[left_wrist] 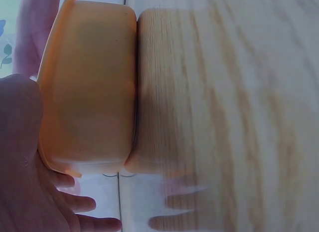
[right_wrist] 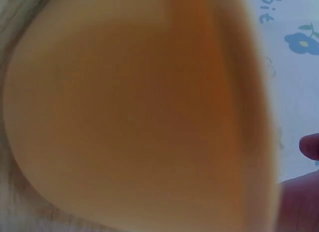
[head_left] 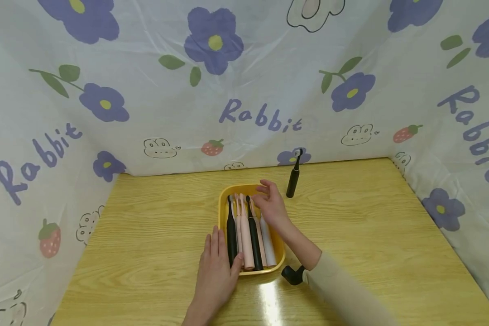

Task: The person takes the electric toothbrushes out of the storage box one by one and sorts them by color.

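A yellow plastic basket [head_left: 280,253] sits on the table, holding several electric toothbrushes side by side: black [head_left: 232,235], pink [head_left: 246,240], another black [head_left: 254,240] and a pale lavender-white one [head_left: 267,240] at the right. My left hand [head_left: 217,267] rests against the basket's near left side, fingers straight and thumb by the rim. In the left wrist view, the left hand [left_wrist: 25,157] lies along the basket wall [left_wrist: 92,82]. Loosely bent, my right hand [head_left: 272,206] hovers over the basket's far right rim, its fingertips near the brush heads. No toothbrush shows in its fingers.
A black electric toothbrush [head_left: 293,181] stands upright behind the basket to the right. A black curved device [head_left: 293,275] is at the right wrist. White printed cloth [head_left: 252,81] encloses the back and sides of the wooden table [head_left: 155,203].
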{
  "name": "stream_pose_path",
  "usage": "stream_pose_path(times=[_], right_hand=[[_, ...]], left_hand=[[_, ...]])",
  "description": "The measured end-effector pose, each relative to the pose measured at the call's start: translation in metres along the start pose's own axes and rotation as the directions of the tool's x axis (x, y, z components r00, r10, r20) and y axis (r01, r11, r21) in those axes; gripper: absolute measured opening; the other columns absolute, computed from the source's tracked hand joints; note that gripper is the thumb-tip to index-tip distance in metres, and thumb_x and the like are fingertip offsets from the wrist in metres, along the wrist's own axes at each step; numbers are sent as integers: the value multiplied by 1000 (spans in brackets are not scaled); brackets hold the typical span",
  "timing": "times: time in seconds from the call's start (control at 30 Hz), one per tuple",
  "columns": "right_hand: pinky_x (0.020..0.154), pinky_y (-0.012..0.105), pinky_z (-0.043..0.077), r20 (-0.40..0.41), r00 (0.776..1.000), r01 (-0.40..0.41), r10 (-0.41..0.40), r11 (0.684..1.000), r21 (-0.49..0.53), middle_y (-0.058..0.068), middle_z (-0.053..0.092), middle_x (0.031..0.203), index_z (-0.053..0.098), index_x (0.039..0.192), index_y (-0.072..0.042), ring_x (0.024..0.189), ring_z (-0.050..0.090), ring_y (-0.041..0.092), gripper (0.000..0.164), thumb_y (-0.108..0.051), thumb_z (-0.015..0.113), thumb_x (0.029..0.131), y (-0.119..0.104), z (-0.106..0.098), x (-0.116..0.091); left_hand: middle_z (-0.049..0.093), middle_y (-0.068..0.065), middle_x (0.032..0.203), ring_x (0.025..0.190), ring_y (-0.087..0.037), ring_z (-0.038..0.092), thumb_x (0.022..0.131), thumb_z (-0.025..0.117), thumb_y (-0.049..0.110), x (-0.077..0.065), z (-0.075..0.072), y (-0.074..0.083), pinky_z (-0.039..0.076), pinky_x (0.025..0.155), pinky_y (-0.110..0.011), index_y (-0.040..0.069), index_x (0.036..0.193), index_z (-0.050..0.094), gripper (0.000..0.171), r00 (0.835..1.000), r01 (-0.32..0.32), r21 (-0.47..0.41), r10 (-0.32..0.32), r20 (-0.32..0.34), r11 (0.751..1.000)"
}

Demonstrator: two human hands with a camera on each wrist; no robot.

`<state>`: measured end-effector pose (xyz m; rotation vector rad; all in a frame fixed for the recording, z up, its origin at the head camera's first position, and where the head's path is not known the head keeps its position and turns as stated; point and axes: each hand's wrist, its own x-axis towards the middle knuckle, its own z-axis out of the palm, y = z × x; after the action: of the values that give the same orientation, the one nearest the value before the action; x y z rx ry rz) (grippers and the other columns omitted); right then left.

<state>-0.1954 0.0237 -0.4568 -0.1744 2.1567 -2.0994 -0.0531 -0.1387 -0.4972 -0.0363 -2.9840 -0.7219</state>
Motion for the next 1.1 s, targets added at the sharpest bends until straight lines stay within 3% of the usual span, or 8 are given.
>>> stream_pose_path(times=[0.17,0.47,0.63,1.0,1.1], right_hand=[[101,52,49,37,992,-123,124,992,-18,29,42,150,30,155,3,129,52,43,63,-12,58,101,8,8,0],[102,52,49,-4,995,-98,98,994,-48,29,47,146,35,151,5,127,54,44,59,-11,59,100,12,15,-1],[105,53,46,-10,991,-130,130,990,-53,31,48,144,36,149,7,131,51,44,57,-10,58,100,15,18,1],[113,51,38,27,956,-291,291,939,183,35,45,145,31,150,12,136,48,42,59,-10,54,100,22,18,7],[112,49,40,61,951,-309,304,922,234,35,51,140,29,150,12,127,57,40,58,-9,53,101,23,15,8]], left_hand=[[18,-25,167,149,-49,22,106,49,45,0,1,-1,35,109,-65,-10,157,26,79,1000,-6,2,6,-4,1000],[19,-25,166,148,-49,24,107,49,46,0,2,-1,36,109,-65,-10,157,26,79,1000,-14,7,14,-10,1000],[19,-25,167,149,-49,23,106,49,46,0,1,0,35,109,-65,-10,157,26,79,1000,-6,4,6,-5,1000],[16,-22,168,150,-48,21,106,50,46,0,1,0,34,110,-65,-9,158,24,80,1000,14,-3,-14,7,1000],[15,-22,168,150,-47,20,106,50,46,0,2,0,33,111,-65,-8,159,24,80,1000,16,-3,-16,8,1000]])
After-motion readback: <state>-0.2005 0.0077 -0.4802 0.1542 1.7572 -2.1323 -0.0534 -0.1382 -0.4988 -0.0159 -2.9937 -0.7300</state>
